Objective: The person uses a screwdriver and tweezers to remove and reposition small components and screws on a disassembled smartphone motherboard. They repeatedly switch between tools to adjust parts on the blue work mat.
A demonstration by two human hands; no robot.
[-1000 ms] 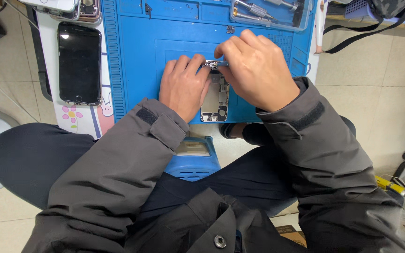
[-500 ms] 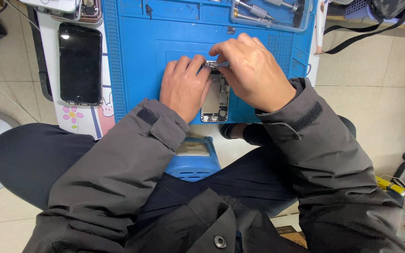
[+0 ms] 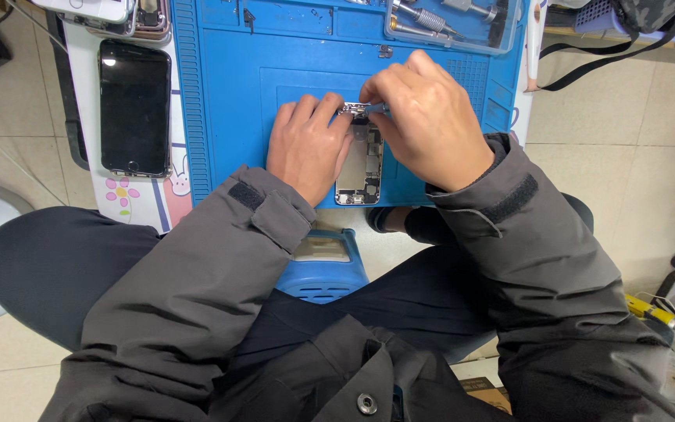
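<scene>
Opened phone [image 3: 359, 168] half-hidden by left hand [image 3: 308, 147], right hand [image 3: 429, 121]

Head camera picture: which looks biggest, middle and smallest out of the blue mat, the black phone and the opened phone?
1. blue mat, by far the largest.
2. black phone, lying whole beside the mat.
3. opened phone, which looks smallest, but the left hand and right hand cover part of it, so it may match the black phone.

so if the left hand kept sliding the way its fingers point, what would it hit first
The left hand lies on the opened phone, fingers pointing up the blue mat. Ahead is bare mat, then probably the small dark part or the clear tool tray; depth is unclear.
</scene>
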